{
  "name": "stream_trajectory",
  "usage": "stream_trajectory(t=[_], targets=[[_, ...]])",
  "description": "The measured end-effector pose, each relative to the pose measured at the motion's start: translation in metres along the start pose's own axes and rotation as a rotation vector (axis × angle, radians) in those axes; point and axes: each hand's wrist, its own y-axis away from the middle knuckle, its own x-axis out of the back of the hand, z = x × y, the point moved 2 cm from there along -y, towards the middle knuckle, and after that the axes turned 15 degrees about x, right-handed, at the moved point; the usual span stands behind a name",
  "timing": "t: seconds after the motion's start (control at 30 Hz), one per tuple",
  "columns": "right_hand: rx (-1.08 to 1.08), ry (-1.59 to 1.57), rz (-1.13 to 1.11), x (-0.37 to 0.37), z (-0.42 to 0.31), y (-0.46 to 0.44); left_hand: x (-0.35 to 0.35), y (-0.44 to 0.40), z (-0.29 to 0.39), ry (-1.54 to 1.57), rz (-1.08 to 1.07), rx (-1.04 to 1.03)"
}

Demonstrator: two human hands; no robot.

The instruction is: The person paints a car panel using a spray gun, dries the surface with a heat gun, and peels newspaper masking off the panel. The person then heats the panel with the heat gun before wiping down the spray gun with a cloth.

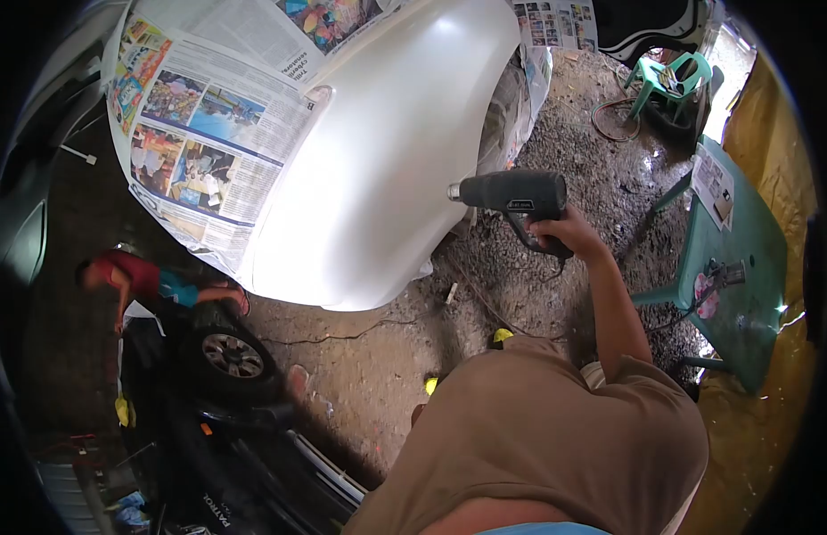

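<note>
My right hand [565, 234] is wrapped round the handle of a dark heat gun [511, 193]. The gun's metal nozzle points left, over the right edge of a glossy white car panel [369, 169]. Printed newspaper [213, 134] covers the area to the left of the panel, and more paper lies along its top and right side. A gap between nozzle and panel cannot be judged from this view. My left hand does not show.
A green table [739, 259] with a paper and small items stands at the right, a green stool [667, 80] behind it. At lower left are a black vehicle [244, 473], a wheel [233, 355] and a bending person [133, 276]. A cable [342, 336] crosses the ground.
</note>
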Motion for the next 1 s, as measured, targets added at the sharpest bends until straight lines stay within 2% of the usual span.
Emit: stream_trajectory(t=[0.1,0.2,0.33,0.43,0.57,0.63,0.87,0.93,1.0], targets=[[-0.043,0.121,0.040,0.010,0.012,-0.010,-0.003,0.005,-0.001,0.005,-0.007,0.005],[-0.042,0.137,0.194,0.024,0.016,-0.036,-0.004,0.008,-0.003,0.013,-0.005,0.015],[0.054,0.129,0.347,0.055,0.025,-0.081,-0.005,0.013,-0.006,0.036,0.007,0.030],[0.223,-0.075,0.457,0.057,0.017,-0.095,-0.007,0.018,-0.008,0.053,0.012,0.040],[0.197,-0.149,0.447,0.055,0.031,-0.097,-0.012,0.026,-0.012,0.075,0.013,0.057],[0.161,-0.089,0.403,0.048,0.048,-0.089,-0.011,0.030,-0.015,0.085,0.014,0.064],[-0.050,-0.071,0.341,-0.017,0.100,-0.012,0.004,0.045,-0.020,0.116,0.021,0.072],[-0.047,-0.038,0.305,-0.045,0.106,0.013,0.024,0.047,-0.002,0.172,0.023,0.055],[-0.107,-0.004,0.247,-0.078,0.103,0.037,0.053,0.054,0.039,0.369,-0.019,0.039]])
